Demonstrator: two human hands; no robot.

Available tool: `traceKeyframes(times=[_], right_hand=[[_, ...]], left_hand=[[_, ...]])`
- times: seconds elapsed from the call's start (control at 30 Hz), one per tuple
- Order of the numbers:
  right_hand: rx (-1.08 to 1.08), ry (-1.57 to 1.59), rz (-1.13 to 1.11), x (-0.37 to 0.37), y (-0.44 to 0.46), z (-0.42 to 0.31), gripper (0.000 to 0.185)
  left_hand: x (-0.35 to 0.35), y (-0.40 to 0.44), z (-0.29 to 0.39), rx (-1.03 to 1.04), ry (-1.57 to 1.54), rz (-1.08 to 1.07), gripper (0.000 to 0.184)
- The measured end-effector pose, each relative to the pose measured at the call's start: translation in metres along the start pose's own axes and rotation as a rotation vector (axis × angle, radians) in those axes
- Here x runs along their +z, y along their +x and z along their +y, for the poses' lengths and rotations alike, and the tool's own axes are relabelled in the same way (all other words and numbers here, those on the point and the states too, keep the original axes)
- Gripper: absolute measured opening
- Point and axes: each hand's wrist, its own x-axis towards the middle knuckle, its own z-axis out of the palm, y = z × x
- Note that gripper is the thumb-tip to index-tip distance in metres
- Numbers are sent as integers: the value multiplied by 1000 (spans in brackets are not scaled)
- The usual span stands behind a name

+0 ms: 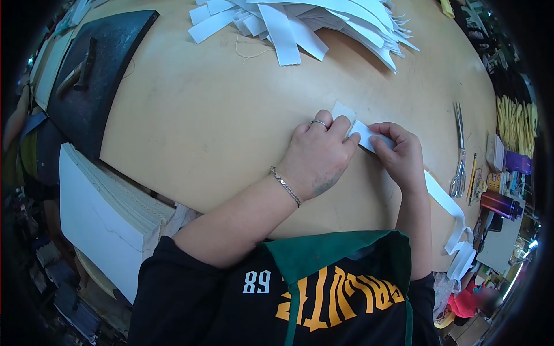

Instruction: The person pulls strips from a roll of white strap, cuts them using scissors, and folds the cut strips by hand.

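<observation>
In the head view, a narrow white strip (362, 133) lies between my hands just above the table. My right hand (399, 151) pinches it between thumb and fingers from the right. Curled over its left end, my left hand (324, 151) presses down with bent fingers. A small pale piece (344, 112) sticks out beyond the left fingertips; whether it joins the strip is hidden. From behind my right wrist a long white band (444, 195) runs to a loose coil at the table edge. I cannot tell if band and strip are one piece.
A heap of white strips (283, 29) sits at the far side. Scissors (459, 155) and a pencil (472, 172) lie on the right. On the left are a hammer (86, 64) on a dark board (124, 43) and a stack of white sheets (98, 202).
</observation>
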Motion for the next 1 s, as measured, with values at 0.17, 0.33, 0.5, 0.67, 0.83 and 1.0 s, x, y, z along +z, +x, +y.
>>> traceKeyframes(times=[0.17, 0.33, 0.5, 0.67, 0.83, 1.0], right_hand=[[27, -11, 1, 0, -1, -5, 21], [13, -13, 2, 1, 1, -4, 20], [23, -25, 1, 1, 1, -6, 20], [-1, -31, 8, 2, 1, -3, 20], [-20, -33, 20, 2, 1, -2, 21], [-11, -24, 25, 2, 1, -1, 21]], left_hand=[[-1, 1, 1, -10, 1, -11, 27], [0, 0, 0, -11, -8, 11, 26], [1, 0, -1, -4, -14, 27, 25], [3, 0, -2, 11, -5, 47, 26], [2, 0, -2, 8, -9, 33, 26], [1, 1, -1, 9, -2, 29, 26]])
